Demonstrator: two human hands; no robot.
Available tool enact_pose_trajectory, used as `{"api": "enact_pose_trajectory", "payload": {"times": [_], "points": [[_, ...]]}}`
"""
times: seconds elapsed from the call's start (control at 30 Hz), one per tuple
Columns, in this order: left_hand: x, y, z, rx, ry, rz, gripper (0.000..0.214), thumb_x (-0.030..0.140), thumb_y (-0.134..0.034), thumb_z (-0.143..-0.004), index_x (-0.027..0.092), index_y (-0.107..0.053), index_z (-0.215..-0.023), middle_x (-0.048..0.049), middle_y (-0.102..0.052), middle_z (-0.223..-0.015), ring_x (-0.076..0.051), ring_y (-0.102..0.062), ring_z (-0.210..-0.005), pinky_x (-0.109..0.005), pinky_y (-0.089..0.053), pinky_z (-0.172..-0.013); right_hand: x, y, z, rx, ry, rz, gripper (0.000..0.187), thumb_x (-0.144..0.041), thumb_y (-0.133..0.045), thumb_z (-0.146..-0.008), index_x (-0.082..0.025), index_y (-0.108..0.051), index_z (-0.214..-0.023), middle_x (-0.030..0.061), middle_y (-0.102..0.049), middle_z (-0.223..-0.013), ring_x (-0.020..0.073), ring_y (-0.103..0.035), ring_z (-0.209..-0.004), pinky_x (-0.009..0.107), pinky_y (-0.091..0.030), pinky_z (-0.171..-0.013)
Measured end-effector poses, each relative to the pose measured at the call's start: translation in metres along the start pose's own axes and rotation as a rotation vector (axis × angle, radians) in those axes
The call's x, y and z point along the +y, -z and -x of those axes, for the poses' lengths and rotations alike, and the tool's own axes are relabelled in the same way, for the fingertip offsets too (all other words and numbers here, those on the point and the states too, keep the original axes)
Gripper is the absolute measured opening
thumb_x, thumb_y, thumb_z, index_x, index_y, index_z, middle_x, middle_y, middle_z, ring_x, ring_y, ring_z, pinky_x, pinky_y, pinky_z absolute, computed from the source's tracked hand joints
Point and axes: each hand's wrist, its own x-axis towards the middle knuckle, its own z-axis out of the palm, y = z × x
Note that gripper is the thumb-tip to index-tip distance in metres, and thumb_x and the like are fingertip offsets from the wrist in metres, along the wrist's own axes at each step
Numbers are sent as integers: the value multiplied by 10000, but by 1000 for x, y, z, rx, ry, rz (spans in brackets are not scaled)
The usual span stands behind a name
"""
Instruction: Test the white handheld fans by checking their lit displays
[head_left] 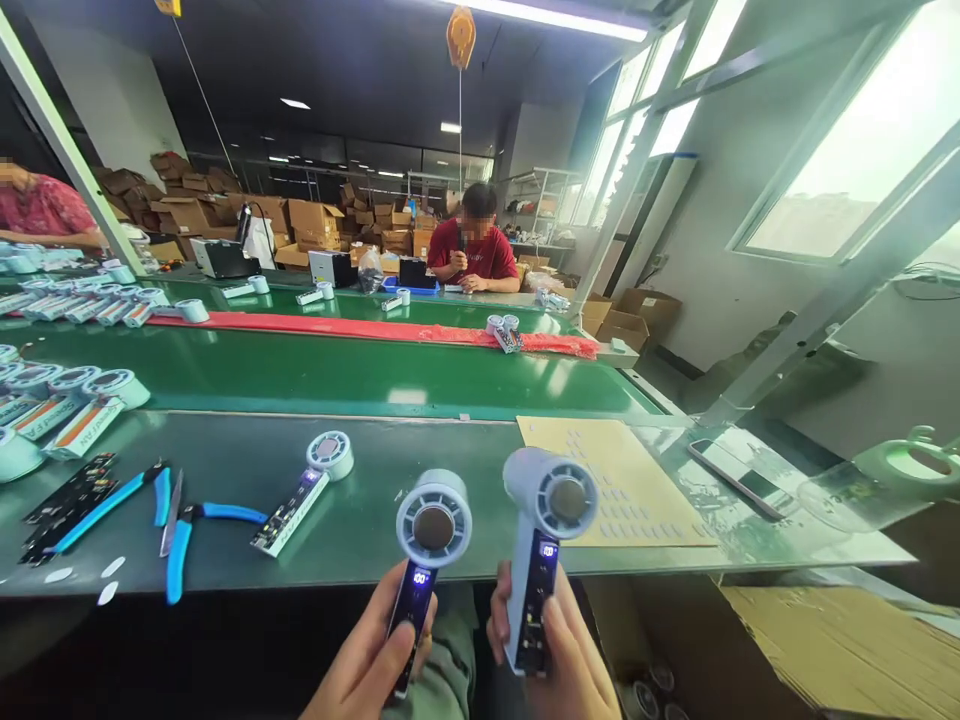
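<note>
Left hand [375, 660] clasps the lit handheld fan [433, 527], right hand [559, 650] the second fan [551, 500] — both grips closed round the handles. The fans stand upright, heads side by side.

left fan [433, 528]: smooth matt pale plastic, glossy dark handle | right fan [550, 500]: same matt plastic | worktop [375, 520]: glossy green, reflecting | pliers [182, 535]: blue rubbery grips, metal jaws | sheet [600, 450]: matt yellowish paper | boxes [855, 640]: rough brown cardboard
</note>
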Motion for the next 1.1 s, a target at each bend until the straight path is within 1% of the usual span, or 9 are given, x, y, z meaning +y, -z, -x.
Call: {"api": "enact_pose_trajectory", "payload": {"times": [0.07, 0.13, 0.27, 0.37, 0.5, 0.67, 0.8, 0.97, 1.1], "points": [[-11, -2, -4, 30, 2, -22, 507, 506, -621, -753, 240, -517, -1172, -21, -580, -855, -98, -482, -685, -210, -405, -660, 20, 1, 1, -23, -147, -147, 259, -466, -458, -881, -312, -546, -1071, 28, -541, -868, 162, -481, -618, 276, -415, -520], [-19, -2, -7, 37, -6, -57, 494, 493, -588, -783, 254, -485, -1203, -17, -555, -857, -94, -453, -686, -201, -387, -649, 30, 4, 2, -12, -193, -168, 286, -441, -522, -865, -294, -527, -1110, 24, -545, -895, 162, -475, -667, 269, -421, -585], [-22, 1, -12, -22, 24, -89, 460, 478, -520, -830, 270, -420, -1228, -18, -506, -860, -87, -421, -663, -190, -342, -564, 29, 8, 5, 20, -209, -143, 311, -433, -506, -881, -243, -510, -1127, 31, -529, -887, 158, -447, -680, 261, -410, -619], [-20, 2, -13, -88, 21, -92, 374, 461, -491, -851, 253, -425, -1155, -12, -458, -851, -74, -398, -640, -187, -321, -547, 29, 10, 5, 8, -216, -115, 344, -436, -513, -881, -242, -470, -1161, 35, -529, -921, 157, -448, -717, 258, -415, -652], [-23, 1, -16, -138, -42, -74, 303, 474, -438, -867, 223, -438, -1037, 4, -397, -799, -71, -365, -626, -199, -314, -563, 39, 16, 4, -27, -228, -99, 321, -470, -484, -891, -248, -456, -1122, 29, -530, -924, 150, -448, -717, 254, -415, -632], [-28, -1, -18, -121, -64, -107, 272, 455, -388, -893, 206, -445, -986, 10, -366, -761, -74, -327, -615, -209, -305, -569, 45, 21, 4, 18, -244, -57, 287, -473, -507, -880, -249, -455, -1052, 3, -527, -851, 140, -444, -672, 240, -397, -596], [-28, -2, -19, -166, -66, -86, 275, 458, -403, -887, 213, -431, -1010, 15, -359, -754, -76, -315, -612, -217, -312, -585, 43, 19, 4, -24, -214, -53, 240, -465, -482, -890, -245, -487, -986, -1, -505, -812, 143, -432, -642, 247, -383, -565], [-29, -2, -22, -127, -42, -87, 284, 458, -399, -888, 200, -452, -997, 9, -376, -756, -76, -339, -612, -217, -311, -577, 42, 18, 3, -32, -219, -31, 257, -473, -486, -887, -245, -501, -1004, 0, -507, -802, 139, -412, -636, 243, -375, -564], [-29, -3, -23, -118, -34, -98, 290, 463, -396, -888, 205, -456, -1006, 6, -390, -771, -76, -361, -622, -214, -324, -590, 41, 17, 2, -47, -212, -33, 236, -461, -442, -911, -238, -511, -945, -3, -489, -794, 137, -397, -638, 247, -361, -582]]}}
